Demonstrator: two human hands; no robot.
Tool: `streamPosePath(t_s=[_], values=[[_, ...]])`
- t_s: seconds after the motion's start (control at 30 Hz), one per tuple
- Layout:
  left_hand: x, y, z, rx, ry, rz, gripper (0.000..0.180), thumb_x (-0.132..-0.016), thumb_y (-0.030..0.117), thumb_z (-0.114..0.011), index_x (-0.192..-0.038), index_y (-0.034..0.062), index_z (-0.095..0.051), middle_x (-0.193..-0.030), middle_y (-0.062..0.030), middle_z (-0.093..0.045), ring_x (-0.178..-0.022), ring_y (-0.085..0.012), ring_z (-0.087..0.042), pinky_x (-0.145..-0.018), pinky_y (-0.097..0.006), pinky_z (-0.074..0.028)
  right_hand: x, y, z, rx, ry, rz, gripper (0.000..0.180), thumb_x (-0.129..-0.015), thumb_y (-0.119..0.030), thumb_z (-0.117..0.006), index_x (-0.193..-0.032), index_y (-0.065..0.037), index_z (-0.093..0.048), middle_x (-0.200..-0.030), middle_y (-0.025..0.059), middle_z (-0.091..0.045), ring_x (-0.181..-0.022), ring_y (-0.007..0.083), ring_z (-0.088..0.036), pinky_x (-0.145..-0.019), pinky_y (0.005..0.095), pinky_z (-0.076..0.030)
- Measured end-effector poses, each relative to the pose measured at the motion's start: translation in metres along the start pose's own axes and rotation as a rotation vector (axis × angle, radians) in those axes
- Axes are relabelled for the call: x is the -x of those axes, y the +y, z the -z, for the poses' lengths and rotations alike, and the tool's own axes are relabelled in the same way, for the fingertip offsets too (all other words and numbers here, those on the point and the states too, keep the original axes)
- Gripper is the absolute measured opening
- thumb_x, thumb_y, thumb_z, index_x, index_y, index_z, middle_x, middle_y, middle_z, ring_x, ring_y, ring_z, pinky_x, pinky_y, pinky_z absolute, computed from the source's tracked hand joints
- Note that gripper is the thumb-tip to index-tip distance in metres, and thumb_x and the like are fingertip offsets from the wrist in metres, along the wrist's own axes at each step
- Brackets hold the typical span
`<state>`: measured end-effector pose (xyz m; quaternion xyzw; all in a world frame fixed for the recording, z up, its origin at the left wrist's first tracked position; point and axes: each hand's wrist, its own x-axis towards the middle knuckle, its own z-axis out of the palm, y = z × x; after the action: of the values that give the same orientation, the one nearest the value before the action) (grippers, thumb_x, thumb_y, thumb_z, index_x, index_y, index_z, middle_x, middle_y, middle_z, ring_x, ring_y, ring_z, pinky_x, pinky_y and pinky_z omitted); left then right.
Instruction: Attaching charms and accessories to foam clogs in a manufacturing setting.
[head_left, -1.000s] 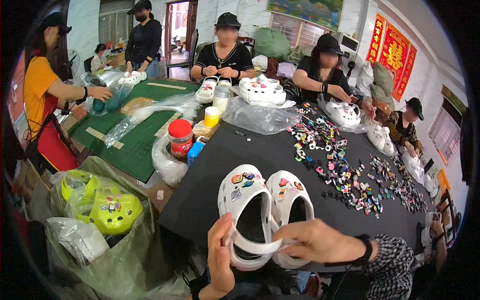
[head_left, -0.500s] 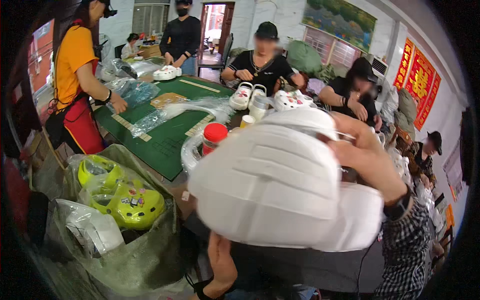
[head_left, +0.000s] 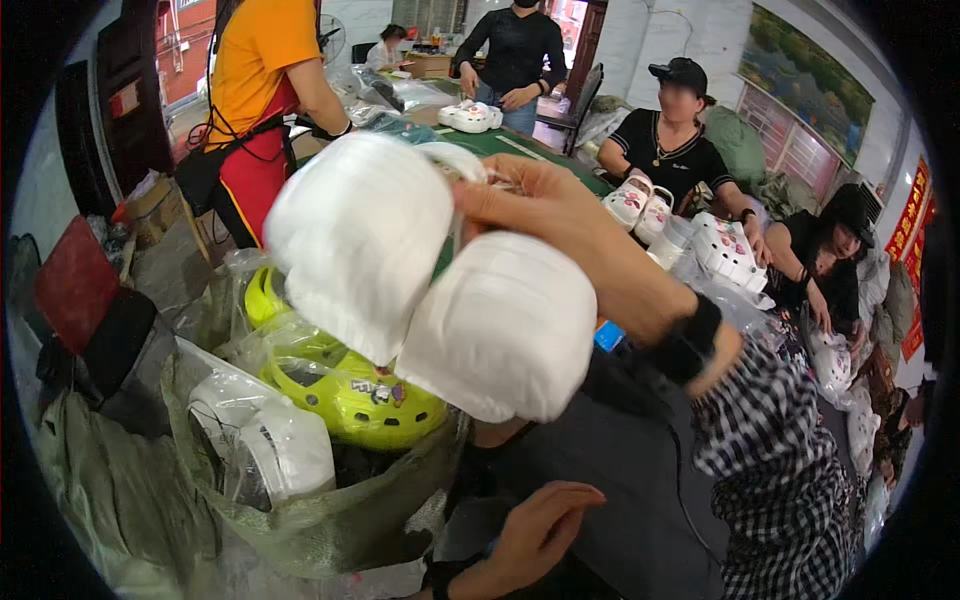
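My right hand (head_left: 545, 205) is raised in front of me, its fingers closed on a pair of white clogs (head_left: 365, 240). The pair hangs tilted over the sack, smooth white surfaces toward me and slightly blurred. Low in the view, my left hand (head_left: 545, 530) holds nothing; its fingers are stretched out, apart from the clogs. Beneath the pair, the green woven sack (head_left: 340, 530) holds yellow-green clogs (head_left: 385, 400) in clear plastic and a bagged white pair (head_left: 275, 435).
A dark grey tabletop (head_left: 620, 480) with a black cable lies at my right. Several decorated white clogs (head_left: 730, 250) stand on the far table. A co-worker in an orange shirt (head_left: 255, 70) stands at the left; others are across the table. A red chair (head_left: 80, 265) is at far left.
The view has swung left. My right hand has carried the white clogs left over the sack, turning them. My left hand now shows lower, apart from the pair.
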<state>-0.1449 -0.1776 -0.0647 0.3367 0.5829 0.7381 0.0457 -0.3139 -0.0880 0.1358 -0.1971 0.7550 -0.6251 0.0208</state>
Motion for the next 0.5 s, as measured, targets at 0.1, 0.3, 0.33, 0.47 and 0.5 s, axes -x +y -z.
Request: streamPosePath(t_s=[0.1,0.3,0.33,0.47,0.5], values=[[0.006,0.021,0.027,-0.016,0.032,0.161,0.025,-0.082,-0.008,-0.055,-0.105,0.0002,-0.063,-0.108,-0.0138,-0.061,-0.093,-0.0285,-0.062,-0.08,-0.034,-0.05,-0.037,0.035,0.042,0.04,0.156,0.113,0.032,-0.088,-0.028,-0.066,-0.102,0.0,-0.063,-0.084,0.0051,-0.066,-0.067,0.0083,-0.061,-0.059,0.0219,-0.047],[0.025,0.067,0.1,-0.799,0.334,-0.24,0.021,-0.092,0.001,-0.052,-0.111,-0.0035,-0.06,-0.112,-0.0208,-0.06,-0.108,-0.0343,-0.057,-0.088,-0.039,-0.047,-0.094,0.066,0.121,0.918,0.36,0.404,0.043,-0.084,-0.03,-0.069,-0.11,0.003,-0.06,-0.093,0.0184,-0.066,-0.082,0.0304,-0.064,-0.075,0.0367,-0.05],[0.034,0.072,0.11,-0.994,0.433,-0.215,0.027,-0.085,-0.002,-0.055,-0.111,-0.003,-0.06,-0.113,-0.0189,-0.059,-0.106,-0.0344,-0.057,-0.09,-0.04,-0.045,-0.091,0.068,0.121,1.04,0.378,0.588,0.044,-0.082,-0.03,-0.07,-0.11,0.002,-0.061,-0.096,0.0191,-0.065,-0.088,0.0309,-0.063,-0.079,0.0373,-0.049],[0.044,0.074,0.138,-1.326,0.761,-0.138,0.056,-0.077,-0.003,-0.056,-0.132,-0.0052,-0.043,-0.132,-0.0235,-0.044,-0.122,-0.0393,-0.043,-0.106,-0.045,-0.03,-0.03,0.067,0.1,0.903,0.099,0.335,0.04,-0.083,-0.025,-0.07,-0.113,0.0,-0.061,-0.102,0.0188,-0.064,-0.095,0.0263,-0.062,-0.082,0.0356,-0.049],[0.05,0.076,0.144,-1.369,0.784,-0.11,0.056,-0.077,-0.003,-0.056,-0.132,-0.0052,-0.043,-0.132,-0.0235,-0.044,-0.122,-0.0393,-0.043,-0.106,-0.045,-0.03,-0.029,0.072,0.059,0.708,-0.04,0.236,0.037,-0.084,-0.024,-0.069,-0.111,0.001,-0.062,-0.1,0.0179,-0.065,-0.092,0.0241,-0.063,-0.08,0.0346,-0.05]])
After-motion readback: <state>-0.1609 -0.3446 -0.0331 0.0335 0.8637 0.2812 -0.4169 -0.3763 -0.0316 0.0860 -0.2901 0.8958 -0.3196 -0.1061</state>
